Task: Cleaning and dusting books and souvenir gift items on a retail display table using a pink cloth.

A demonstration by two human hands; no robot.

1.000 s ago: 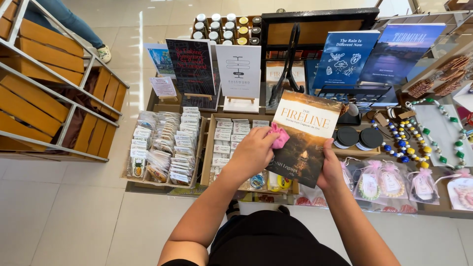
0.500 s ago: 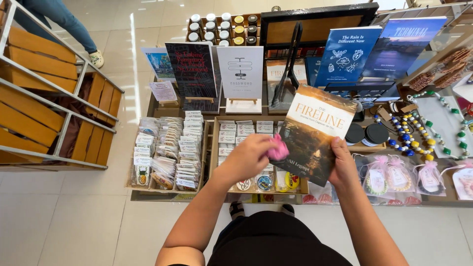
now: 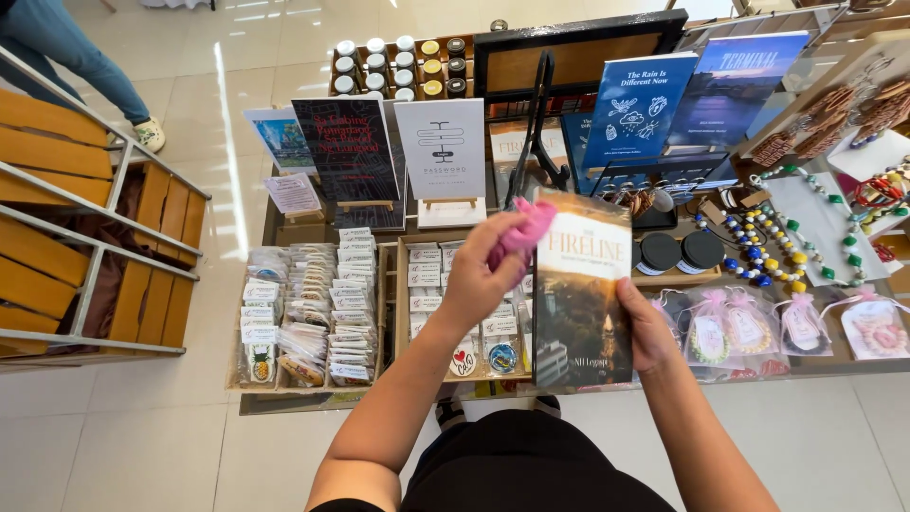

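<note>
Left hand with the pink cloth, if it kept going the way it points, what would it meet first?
The left hand points right, with the pink cloth at the book; it would likely meet the book's cover first, though depth is unclear.

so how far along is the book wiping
Done: nothing visibly finished; no clean or dirty patches can be told apart on the cover. In hand: the right hand holds the dark book upright by its right edge, while the left hand presses a pink cloth at the cover's upper left corner. Left: most of the cover below the cloth is untouched right now, and the back is hidden.
</note>
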